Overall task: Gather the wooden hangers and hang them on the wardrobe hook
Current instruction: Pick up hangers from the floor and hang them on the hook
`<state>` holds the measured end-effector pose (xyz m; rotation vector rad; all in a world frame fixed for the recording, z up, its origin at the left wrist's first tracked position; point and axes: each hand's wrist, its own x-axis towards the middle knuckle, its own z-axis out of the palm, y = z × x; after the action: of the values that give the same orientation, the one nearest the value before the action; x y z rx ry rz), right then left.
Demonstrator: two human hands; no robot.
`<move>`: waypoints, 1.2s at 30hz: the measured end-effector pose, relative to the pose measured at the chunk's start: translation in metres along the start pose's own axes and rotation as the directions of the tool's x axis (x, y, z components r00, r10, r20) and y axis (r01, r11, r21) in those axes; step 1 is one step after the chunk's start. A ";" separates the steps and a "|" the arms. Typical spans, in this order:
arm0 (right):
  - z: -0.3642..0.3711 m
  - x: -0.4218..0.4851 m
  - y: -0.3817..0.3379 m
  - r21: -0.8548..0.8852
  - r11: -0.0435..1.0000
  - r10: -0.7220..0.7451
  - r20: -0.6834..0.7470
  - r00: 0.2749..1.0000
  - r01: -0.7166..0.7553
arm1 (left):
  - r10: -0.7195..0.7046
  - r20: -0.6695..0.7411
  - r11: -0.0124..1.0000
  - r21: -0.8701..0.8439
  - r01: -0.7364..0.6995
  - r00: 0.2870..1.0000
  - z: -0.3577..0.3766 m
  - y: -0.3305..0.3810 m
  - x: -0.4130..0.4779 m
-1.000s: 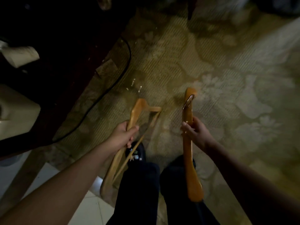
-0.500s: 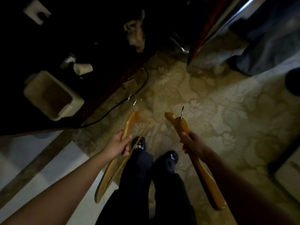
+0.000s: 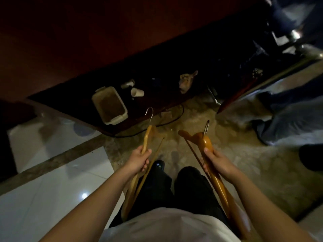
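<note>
While the person is standing at the edge of the carpet [image 3: 244,159], the left hand [image 3: 138,159] is gripping the left hanger [image 3: 147,138] with fingers curled round its wooden arm, and the right hand [image 3: 216,161] is gripping the right hanger [image 3: 207,142] likewise. Both hangers are being held apart above the legs, metal hooks pointing away. Beyond them, a pale tub [image 3: 109,103] and a cup [image 3: 137,92] are sitting on a dark surface; a black cable [image 3: 167,122] is lying nearby.
</note>
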<state>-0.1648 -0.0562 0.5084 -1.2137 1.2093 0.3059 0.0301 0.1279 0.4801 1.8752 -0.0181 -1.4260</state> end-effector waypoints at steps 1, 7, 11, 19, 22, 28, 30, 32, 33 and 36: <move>0.000 0.000 -0.005 -0.034 0.999 0.001 0.020 1.000 -0.001 | 0.004 -0.016 1.000 -0.020 -0.005 1.000 -0.002 0.000 -0.005; -0.010 0.028 -0.031 -0.266 0.959 -0.056 0.155 0.986 0.096 | 0.009 -0.189 0.996 -0.081 -0.025 0.982 0.007 -0.016 -0.025; -0.026 0.045 -0.046 -0.388 0.913 -0.013 0.278 0.961 0.124 | -0.048 -0.397 0.988 -0.153 -0.015 0.917 0.035 -0.040 -0.039; -0.041 0.063 -0.047 -0.644 0.713 0.030 0.422 0.906 0.276 | -0.268 -0.632 0.894 -0.445 -0.058 0.727 0.128 -0.097 -0.089; -0.035 0.062 -0.042 -0.695 0.636 0.037 0.462 0.886 0.336 | -0.337 -0.660 0.848 -0.522 -0.088 0.672 0.155 -0.119 -0.108; -0.005 0.061 -0.031 -0.814 0.382 0.145 0.520 0.842 0.437 | -0.503 -0.657 0.748 -0.656 -0.098 0.561 0.198 -0.155 -0.139; 0.013 0.059 -0.026 -0.833 0.302 0.178 0.527 0.831 0.463 | -0.529 -0.648 0.725 -0.681 -0.106 0.548 0.204 -0.167 -0.150; 0.035 0.055 -0.022 -0.843 0.231 0.207 0.530 0.822 0.485 | -0.558 -0.622 0.676 -0.725 -0.134 0.549 0.207 -0.180 -0.162; 0.048 0.053 -0.017 -0.849 0.198 0.224 0.526 0.821 0.490 | -0.571 -0.609 0.648 -0.746 -0.154 0.550 0.208 -0.188 -0.168; 0.090 0.041 -0.003 -0.851 0.109 0.273 0.522 0.808 0.513 | -0.597 -0.589 0.580 -0.786 -0.214 0.545 0.201 -0.213 -0.186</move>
<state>-0.0973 0.0008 0.4645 -2.1629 0.0955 1.4785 -0.2950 0.2483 0.4940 1.5362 1.2076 -0.3271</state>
